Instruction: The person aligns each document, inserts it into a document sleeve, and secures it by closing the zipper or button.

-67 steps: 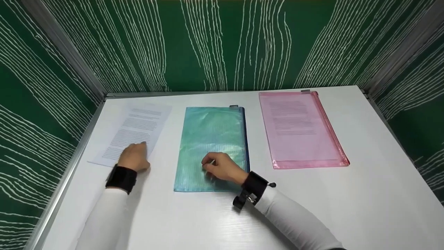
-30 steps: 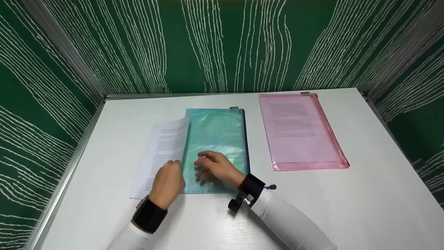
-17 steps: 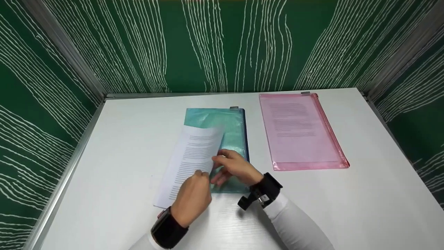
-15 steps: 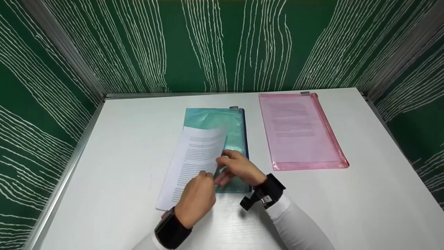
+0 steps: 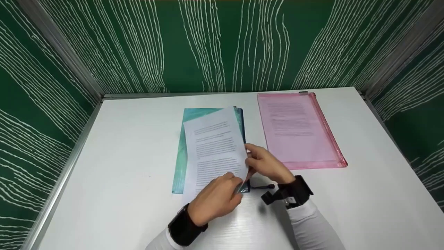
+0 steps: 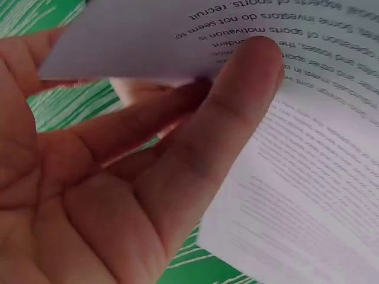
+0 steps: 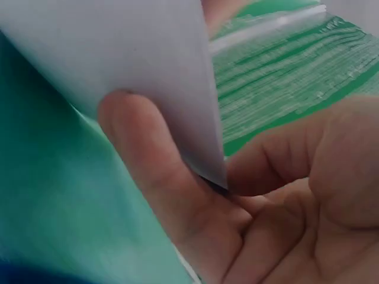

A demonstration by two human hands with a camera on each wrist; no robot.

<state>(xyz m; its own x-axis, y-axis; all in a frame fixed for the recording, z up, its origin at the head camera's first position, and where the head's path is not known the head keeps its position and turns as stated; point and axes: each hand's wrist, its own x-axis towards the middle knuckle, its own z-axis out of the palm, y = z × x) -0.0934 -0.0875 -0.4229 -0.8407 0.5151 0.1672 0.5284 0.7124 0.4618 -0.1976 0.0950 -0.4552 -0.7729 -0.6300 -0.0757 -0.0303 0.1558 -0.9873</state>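
Observation:
A printed sheet of paper [image 5: 216,149] is held up slantwise over the teal zip folder [image 5: 179,170], covering most of it. My left hand [image 5: 216,199] pinches the sheet by its lower right part; in the left wrist view the thumb [image 6: 246,89] lies on the printed face, with fingers behind. Higher along the right edge, my right hand [image 5: 269,165] holds the sheet between thumb and fingers. In the right wrist view a finger [image 7: 142,142] lies against the blank side of the paper [image 7: 136,53]. The teal folder's dark zip edge [image 5: 243,126] shows beside the sheet.
A pink zip folder [image 5: 295,149] with a printed page inside lies on the right of the white table [image 5: 114,156], close to my right hand. Green walls [image 5: 229,45] with white wavy lines enclose the table at the back and sides.
My left hand picked up the sheet at the left and carried it right, over the teal folder. My right hand moved right and took hold of the sheet's right edge.

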